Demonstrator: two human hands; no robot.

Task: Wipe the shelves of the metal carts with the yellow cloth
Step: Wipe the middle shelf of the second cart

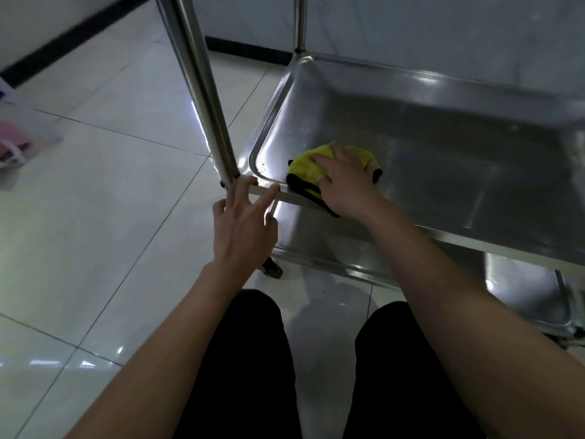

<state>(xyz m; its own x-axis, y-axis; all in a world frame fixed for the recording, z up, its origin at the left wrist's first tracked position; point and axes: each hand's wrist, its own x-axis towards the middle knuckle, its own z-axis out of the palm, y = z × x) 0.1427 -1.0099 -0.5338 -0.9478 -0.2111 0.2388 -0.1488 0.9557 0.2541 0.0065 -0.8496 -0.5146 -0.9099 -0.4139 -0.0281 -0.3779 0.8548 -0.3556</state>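
**Yellow cloth pressed onto the cart shelf near its front-left corner**

The yellow cloth point(308, 171), bunched and edged with black trim, is seen lying on the steel shelf point(443, 160) of the metal cart point(411, 236), close to the shelf's near-left corner. Part of the cloth's black edge is draped over the front rim. The right hand point(346, 180) is laid flat on top of the cloth, with its fingers spread and fairly straight, so that the cloth is pressed down rather than gripped; the fingertips reach across the yellow fabric toward the shelf's left wall.

The left hand point(242, 226) is held at the cart's front-left corner, just beside the foot of the upright post point(198, 83). Its fingers are extended and splayed, and 2 of the fingertips are seen touching the front rim of the shelf; nothing is held in it.

A lower shelf point(525, 296) is visible beneath, at the right. A caster wheel point(272, 269) is partly hidden behind the left wrist. The cart is stood on a glossy tiled floor point(110, 185). The person's legs in dark trousers point(247, 375) are seen at the bottom edge. A clear bag with something pink inside point(19, 134) is seen on the floor at the far left, blurred.
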